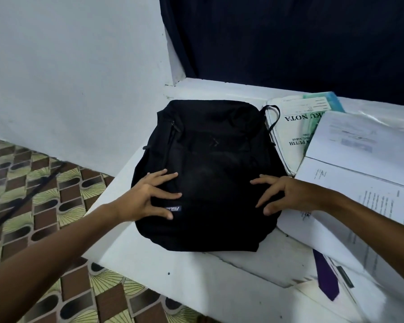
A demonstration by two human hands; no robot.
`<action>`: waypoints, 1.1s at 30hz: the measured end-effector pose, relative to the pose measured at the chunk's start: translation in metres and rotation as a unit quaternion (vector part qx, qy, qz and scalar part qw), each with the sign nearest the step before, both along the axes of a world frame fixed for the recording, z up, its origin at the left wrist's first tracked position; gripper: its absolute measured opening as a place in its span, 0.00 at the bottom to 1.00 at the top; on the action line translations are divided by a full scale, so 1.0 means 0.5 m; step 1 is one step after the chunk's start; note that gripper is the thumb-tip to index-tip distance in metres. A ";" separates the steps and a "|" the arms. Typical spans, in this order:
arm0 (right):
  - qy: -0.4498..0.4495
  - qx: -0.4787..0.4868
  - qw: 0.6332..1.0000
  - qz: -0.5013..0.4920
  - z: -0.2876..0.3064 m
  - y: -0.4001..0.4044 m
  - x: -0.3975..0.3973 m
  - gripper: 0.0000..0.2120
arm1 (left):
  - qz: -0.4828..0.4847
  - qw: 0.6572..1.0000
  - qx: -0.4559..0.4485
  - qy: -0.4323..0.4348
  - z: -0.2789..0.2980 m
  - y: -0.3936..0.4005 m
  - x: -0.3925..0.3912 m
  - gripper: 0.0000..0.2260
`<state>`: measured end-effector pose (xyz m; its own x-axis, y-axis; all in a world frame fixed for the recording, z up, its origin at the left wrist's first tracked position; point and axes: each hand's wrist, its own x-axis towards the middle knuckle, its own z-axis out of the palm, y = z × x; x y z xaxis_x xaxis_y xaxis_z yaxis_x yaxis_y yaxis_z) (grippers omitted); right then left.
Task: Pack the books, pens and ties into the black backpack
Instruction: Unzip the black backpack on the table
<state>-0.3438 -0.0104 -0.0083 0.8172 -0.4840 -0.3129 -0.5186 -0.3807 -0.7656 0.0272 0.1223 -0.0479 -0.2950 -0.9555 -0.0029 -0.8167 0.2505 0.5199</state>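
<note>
Both hands spread on the flat backpack, gripping nothing.

My left hand (149,197) and right hand (282,194) rest open-fingered on the black backpack (210,159), lying flat and zipped on the white table (196,276). It looks soft, limp, probably empty; I'd take the zipper pull, though I can't spot it. Books (296,127) and a purple tie (327,276) wait to the right.
</note>
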 end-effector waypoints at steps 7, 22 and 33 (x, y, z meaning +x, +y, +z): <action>-0.126 0.024 0.985 -0.114 0.057 -0.003 -0.001 0.07 | 0.044 0.991 0.043 0.117 0.085 -0.042 -0.021 0.15; -0.481 0.296 0.804 -0.187 0.175 -0.025 0.042 0.10 | 0.009 0.943 -0.188 -0.273 0.218 -0.053 -0.169 0.59; 0.066 -0.427 0.901 -0.043 0.196 -0.046 0.085 0.54 | 0.125 0.794 -0.195 -0.562 0.284 -0.138 -0.137 0.65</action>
